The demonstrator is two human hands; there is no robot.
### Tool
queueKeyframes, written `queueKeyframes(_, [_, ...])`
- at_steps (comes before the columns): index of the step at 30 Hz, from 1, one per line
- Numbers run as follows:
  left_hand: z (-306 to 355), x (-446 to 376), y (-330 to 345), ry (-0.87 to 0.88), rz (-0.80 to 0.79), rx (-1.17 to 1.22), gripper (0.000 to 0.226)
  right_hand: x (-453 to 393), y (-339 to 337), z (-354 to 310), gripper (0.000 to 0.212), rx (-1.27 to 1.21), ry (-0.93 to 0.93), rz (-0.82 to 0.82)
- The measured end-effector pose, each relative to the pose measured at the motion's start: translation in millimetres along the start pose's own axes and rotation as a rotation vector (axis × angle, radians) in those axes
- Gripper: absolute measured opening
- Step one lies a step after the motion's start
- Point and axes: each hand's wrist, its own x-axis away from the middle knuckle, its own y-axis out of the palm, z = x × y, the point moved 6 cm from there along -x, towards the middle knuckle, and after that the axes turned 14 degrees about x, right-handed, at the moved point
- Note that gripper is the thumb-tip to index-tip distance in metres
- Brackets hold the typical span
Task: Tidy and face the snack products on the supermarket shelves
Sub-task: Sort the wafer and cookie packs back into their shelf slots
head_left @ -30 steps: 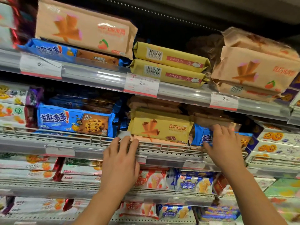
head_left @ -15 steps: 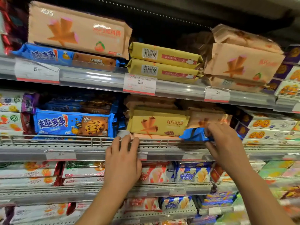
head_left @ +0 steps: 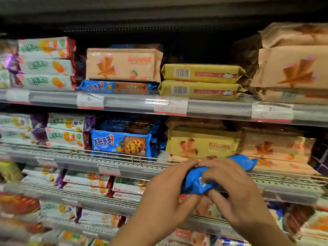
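The hands (head_left: 204, 189) hold a cookie pack (head_left: 213, 178) before the middle shelf (head_left: 124, 166), right of the faced cookie pack (head_left: 121, 144).

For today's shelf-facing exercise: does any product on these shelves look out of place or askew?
Yes. A blue cookie pack is off the shelf, gripped by both hands, left hand and right hand. On the top shelf another blue pack lies under a peach wafer pack, and two yellow packs show barcodes.

**Bare hands and forearms**

Both forearms are uncovered as far as they show, with no sleeve edge in view. The left hand (head_left: 166, 189) and right hand (head_left: 230, 189) are bare too: no gloves, rings, watch or wristband visible.
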Motion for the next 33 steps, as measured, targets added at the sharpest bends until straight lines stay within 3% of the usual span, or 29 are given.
queueKeyframes(6, [-9,3,-25,-0.116,0.071,0.089,0.040,-7,5,-9,0.022,-0.004,-0.039,-0.011])
queueKeyframes(8, [-16,4,-35,-0.196,0.129,0.233,0.024,-8,4,-6,0.035,0.064,-0.013,0.007])
queueKeyframes(11, [-30,5,-62,-0.282,0.307,0.453,0.006,-10,10,-10,0.073,0.197,-0.003,-0.029])
queueKeyframes(14, [-32,-4,-93,-0.301,0.368,0.624,0.005,-24,20,-26,0.089,0.403,-0.032,-0.039])
queueKeyframes(16, [-31,-16,-113,-0.281,0.310,0.706,0.007,-42,20,-35,0.085,0.457,-0.029,-0.001])
queueKeyframes(19, [-28,-40,-146,-0.238,0.144,0.722,0.030,-75,11,-41,0.079,0.458,-0.029,0.038])
queueKeyframes(21, [-23,-58,-172,-0.149,0.053,0.633,0.045,-96,1,-40,0.076,0.460,-0.016,0.057])
queueKeyframes(23, [-18,-77,-200,-0.005,0.065,0.467,0.041,-116,-8,-34,0.076,0.502,0.004,0.060])
queueKeyframes(25, [-6,-95,-229,0.229,0.209,-0.007,0.026,-129,-14,-22,0.078,0.555,0.018,0.027])
queueKeyframes(27, [5,-113,-243,0.417,0.305,-0.383,0.028,-135,-14,-7,0.087,0.575,0.042,-0.061])
queueKeyframes(29, [1,-140,-244,0.452,0.253,-0.564,0.048,-135,-13,1,0.087,0.591,0.054,-0.119])
queueKeyframes(33, [-24,-184,-246,0.279,0.106,-0.847,0.097,-137,-13,3,0.081,0.612,0.042,-0.116])
